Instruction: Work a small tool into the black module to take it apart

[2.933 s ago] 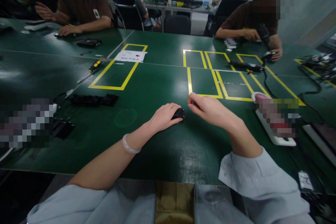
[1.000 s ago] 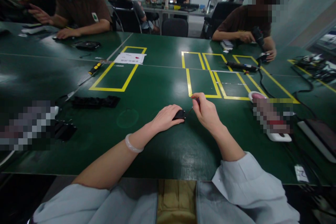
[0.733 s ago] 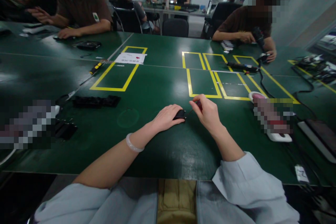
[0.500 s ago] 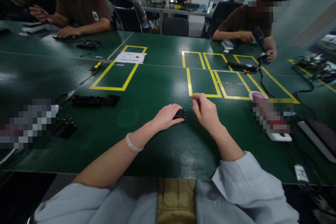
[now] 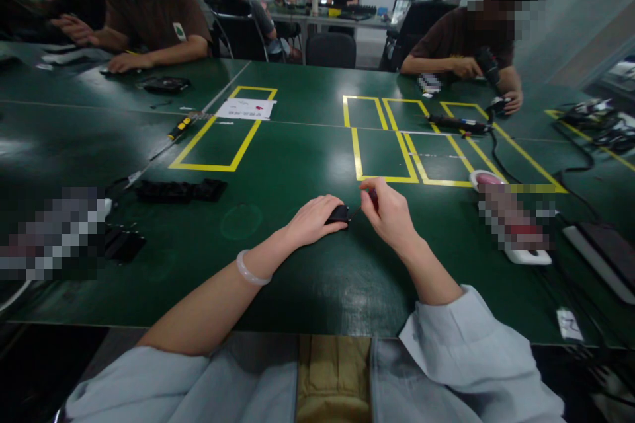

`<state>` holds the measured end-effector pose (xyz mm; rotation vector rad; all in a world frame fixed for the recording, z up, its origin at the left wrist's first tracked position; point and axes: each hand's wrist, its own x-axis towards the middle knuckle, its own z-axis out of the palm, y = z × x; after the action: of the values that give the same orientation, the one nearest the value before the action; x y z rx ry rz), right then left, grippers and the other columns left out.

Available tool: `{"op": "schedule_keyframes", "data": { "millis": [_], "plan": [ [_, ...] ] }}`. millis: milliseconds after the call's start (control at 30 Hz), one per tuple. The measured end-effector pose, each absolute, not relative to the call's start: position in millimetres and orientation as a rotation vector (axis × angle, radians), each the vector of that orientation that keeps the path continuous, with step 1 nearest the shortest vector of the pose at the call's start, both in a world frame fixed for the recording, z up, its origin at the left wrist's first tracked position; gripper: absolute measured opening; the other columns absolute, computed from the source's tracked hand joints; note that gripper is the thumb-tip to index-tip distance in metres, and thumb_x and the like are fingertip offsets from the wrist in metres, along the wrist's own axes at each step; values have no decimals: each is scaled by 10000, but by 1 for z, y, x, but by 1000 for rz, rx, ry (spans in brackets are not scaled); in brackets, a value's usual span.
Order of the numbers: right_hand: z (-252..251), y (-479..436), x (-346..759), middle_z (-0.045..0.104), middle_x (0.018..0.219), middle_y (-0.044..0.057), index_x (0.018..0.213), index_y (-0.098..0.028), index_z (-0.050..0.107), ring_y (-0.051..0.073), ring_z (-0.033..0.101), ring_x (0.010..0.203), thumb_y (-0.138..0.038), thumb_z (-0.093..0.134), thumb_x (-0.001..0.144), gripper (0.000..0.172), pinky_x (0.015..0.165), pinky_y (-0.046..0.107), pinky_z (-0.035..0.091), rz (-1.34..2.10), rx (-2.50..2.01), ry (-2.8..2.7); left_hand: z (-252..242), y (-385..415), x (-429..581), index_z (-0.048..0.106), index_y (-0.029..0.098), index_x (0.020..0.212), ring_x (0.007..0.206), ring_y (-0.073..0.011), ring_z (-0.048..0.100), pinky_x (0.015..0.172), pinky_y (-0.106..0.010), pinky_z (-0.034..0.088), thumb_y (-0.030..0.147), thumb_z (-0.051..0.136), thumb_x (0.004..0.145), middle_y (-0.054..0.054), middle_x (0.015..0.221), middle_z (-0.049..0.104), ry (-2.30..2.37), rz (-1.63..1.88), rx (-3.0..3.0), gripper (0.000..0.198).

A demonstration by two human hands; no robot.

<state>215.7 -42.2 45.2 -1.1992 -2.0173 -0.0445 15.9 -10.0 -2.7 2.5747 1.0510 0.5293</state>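
Note:
My left hand [image 5: 316, 219] is closed round a small black object [image 5: 338, 215] on the green table [image 5: 307, 291], with the fingers over its top and the thumb along its near side. Just to the right, my right hand [image 5: 389, 215] pinches a small screwdriver [image 5: 373, 197] with a dark handle. Its thin shaft slants down-left, and the tip is at or very near the right end of the black object; whether they touch cannot be made out.
Yellow tape rectangles [image 5: 387, 179] mark the table ahead. Black parts [image 5: 181, 190] lie left, near a yellow-black tool [image 5: 179, 127]. A white power strip [image 5: 528, 256] and cables are at right. People sit across the table.
Both hands stay in nearly the same place. The screwdriver in my right hand has shifted slightly left and its shaft lies a little closer to the black object.

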Motion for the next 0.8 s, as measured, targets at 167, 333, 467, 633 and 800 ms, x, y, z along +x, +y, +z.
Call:
{"op": "schedule_keyframes", "data": {
  "millis": [167,333,467,633,800],
  "plan": [
    [44,-43,216,591,730,7,977,-202,530,133,512,588,-252,430,923,123,612,258,397,-16,-1202,-2001,-1,-11,17,517,212,1133,1018,-236,564,888,-373,443,472,572,881,-67,1115,595,1048,532,2577,367],
    [41,-43,218,585,718,12,894,-207,530,132,504,587,-350,473,933,159,609,259,398,-11,-1206,-1986,-1,-10,16,511,213,1145,1020,-238,563,891,-376,443,472,574,881,-66,1116,594,1047,521,2580,376],
    [41,-43,216,597,737,14,953,-206,531,131,523,593,-325,432,947,155,602,251,402,7,-1209,-1977,-3,-10,16,515,215,1148,1020,-240,565,899,-379,440,477,573,880,-66,1121,595,1055,517,2575,379],
    [42,-44,216,628,782,22,1027,-203,530,141,558,636,-255,392,942,170,641,262,412,-22,-1209,-1979,-3,-10,16,516,216,1162,1027,-239,562,897,-378,439,478,572,880,-71,1132,592,1055,527,2568,389],
    [43,-45,218,595,734,12,938,-208,530,137,527,601,-342,447,940,157,624,261,409,-24,-1214,-2001,-1,-10,16,518,218,1156,1021,-235,564,898,-379,439,477,568,883,-67,1122,595,1044,529,2566,380]
  ]
}}
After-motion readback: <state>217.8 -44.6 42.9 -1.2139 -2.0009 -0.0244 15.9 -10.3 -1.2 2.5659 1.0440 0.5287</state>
